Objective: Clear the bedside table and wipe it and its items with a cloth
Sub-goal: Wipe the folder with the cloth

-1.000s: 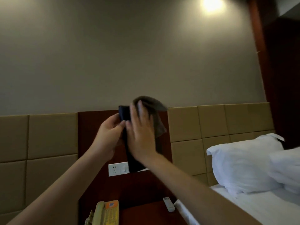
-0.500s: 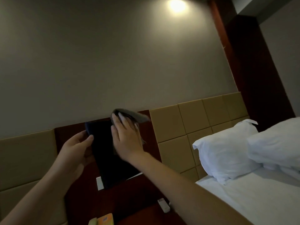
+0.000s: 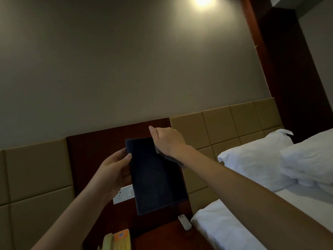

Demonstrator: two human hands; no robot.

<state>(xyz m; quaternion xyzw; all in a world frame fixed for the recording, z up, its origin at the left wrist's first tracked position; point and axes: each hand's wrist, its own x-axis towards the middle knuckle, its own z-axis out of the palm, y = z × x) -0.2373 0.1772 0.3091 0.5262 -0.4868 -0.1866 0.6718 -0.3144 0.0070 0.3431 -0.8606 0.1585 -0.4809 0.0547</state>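
I hold a flat black rectangular tray (image 3: 155, 175) up in front of the headboard, its open side facing me. My left hand (image 3: 112, 173) grips its left edge, thumb on the front. My right hand (image 3: 166, 139) is at the tray's top right corner, fingers curled over the rim, with a grey cloth (image 3: 170, 157) bunched under the palm and hanging at the wrist. The dark wooden bedside table (image 3: 162, 237) lies below. On it sit a yellow telephone (image 3: 117, 239) and a white remote (image 3: 184, 221).
A white wall socket panel (image 3: 122, 194) is on the dark wood panel behind the tray. A bed with white sheets (image 3: 225, 226) and two white pillows (image 3: 261, 159) is at the right. Padded beige headboard panels (image 3: 36, 168) run along the wall.
The tray has turned so its full open face shows. My right hand with the cloth has slid from the tray's face to its top right corner. The view tilted right.
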